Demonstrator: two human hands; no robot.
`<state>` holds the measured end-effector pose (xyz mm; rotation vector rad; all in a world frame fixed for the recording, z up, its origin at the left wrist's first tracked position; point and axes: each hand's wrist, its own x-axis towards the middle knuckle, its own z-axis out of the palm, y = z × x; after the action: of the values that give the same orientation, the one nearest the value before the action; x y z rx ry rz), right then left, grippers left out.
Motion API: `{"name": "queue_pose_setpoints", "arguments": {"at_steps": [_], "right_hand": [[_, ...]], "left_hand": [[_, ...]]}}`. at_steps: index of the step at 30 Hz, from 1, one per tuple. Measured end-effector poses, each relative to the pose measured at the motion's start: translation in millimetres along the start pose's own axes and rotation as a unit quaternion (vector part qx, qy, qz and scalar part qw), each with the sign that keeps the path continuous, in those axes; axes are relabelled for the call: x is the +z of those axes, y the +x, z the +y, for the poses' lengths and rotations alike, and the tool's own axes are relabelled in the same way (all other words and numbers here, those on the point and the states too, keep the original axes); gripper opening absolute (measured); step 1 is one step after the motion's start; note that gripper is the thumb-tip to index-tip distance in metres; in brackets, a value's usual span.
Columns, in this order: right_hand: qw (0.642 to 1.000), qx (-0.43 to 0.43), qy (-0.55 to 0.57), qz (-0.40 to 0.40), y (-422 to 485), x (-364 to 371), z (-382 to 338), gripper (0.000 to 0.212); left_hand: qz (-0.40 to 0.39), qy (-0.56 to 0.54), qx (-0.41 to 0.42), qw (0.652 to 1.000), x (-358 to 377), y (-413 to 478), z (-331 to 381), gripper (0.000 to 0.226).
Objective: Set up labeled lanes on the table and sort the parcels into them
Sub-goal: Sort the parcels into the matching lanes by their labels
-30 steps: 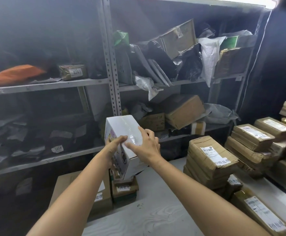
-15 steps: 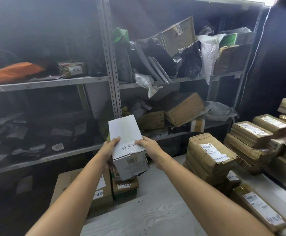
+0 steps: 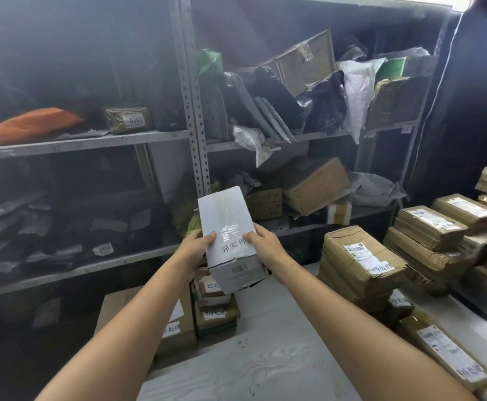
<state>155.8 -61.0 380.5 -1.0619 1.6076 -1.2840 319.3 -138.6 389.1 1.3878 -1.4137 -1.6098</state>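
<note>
A white box (image 3: 225, 224) is gripped at its near end by both hands: the left hand (image 3: 194, 251) is closed on the left edge w/ thumb laid on the top face, the right hand (image 3: 267, 246) is closed likewise on the right edge; fingers underneath are mostly hidden. The box is held tilted, far end up, over the far-left part of the table (image 3: 251, 357) and right above a short stack of small parcels (image 3: 216, 309); contact w/ that stack can't be told. A handwritten mark "异常件" is seen on the top face betw. the thumbs. Just left of the small stack a flat carton (image 3: 178, 328) marked 待处理 is laid; well apart to the right a taller stack of brown parcels (image 3: 358, 261) w/ the same mark is set, w/ more stacks (image 3: 430, 227) beyond. Progress is judged approx. partway: marks are written and piles formed, but this box isn't placed yet. A metal rack (image 3: 193, 111) of pkgs is seen behind.
</note>
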Motion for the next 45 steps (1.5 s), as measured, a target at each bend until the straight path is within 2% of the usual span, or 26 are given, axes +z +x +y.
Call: {"name": "queue_pose_setpoints", "arguments": {"at_steps": [6, 10, 18, 21, 23, 27, 31, 35, 39, 42, 45], "right_hand": [[0.995, 0.010, 0.036, 0.094, -2.7, -46.8, 8.5, 0.034], [0.983, 0.021, 0.045, 0.175, -14.9, -100.2, 16.1, 0.042], [0.953, 0.053, 0.051, 0.294, -71.4, -217.5, 34.1, 0.035], [0.945, 0.059, 0.069, 0.315, -94.2, -266.6, 45.8, 0.034], [0.940, 0.062, 0.078, 0.326, -113.1, -305.9, 57.0, 0.042], [0.932, 0.050, 0.108, 0.342, -156.3, -389.2, 80.3, 0.055], [0.934, 0.039, 0.112, 0.338, -200.1, -469.0, 98.9, 0.034], [0.930, 0.051, 0.106, 0.347, -232.4, -543.0, 117.0, 0.036], [0.914, 0.079, 0.097, 0.386, -250.7, -617.4, 135.8, 0.057], [0.896, 0.091, 0.090, 0.425, -261.6, -673.9, 151.8, 0.053], [0.883, 0.103, 0.064, 0.454, -269.9, -731.8, 163.0, 0.044]], "left_hand": [[-0.055, 0.036, 0.037, 0.997, 43.9, 11.8, 15.4, 0.037], [-0.130, 0.049, 0.059, 0.988, 103.1, 22.2, 16.2, 0.042], [-0.255, 0.045, 0.079, 0.963, 234.7, -6.4, 17.7, 0.034], [-0.290, 0.035, 0.100, 0.951, 287.0, -27.5, 18.9, 0.036], [-0.307, 0.036, 0.108, 0.945, 330.0, -40.5, 20.1, 0.044], [-0.329, 0.061, 0.089, 0.938, 418.0, -78.3, 16.2, 0.039], [-0.346, 0.066, 0.086, 0.932, 503.2, -109.9, 6.6, 0.043], [-0.369, 0.049, 0.075, 0.925, 587.2, -132.9, 5.5, 0.049], [-0.410, 0.056, 0.065, 0.908, 665.3, -139.6, -1.0, 0.040], [-0.427, 0.057, 0.051, 0.901, 730.2, -145.2, -1.8, 0.045], [-0.452, 0.053, 0.051, 0.889, 796.9, -145.4, -0.4, 0.036]]}}
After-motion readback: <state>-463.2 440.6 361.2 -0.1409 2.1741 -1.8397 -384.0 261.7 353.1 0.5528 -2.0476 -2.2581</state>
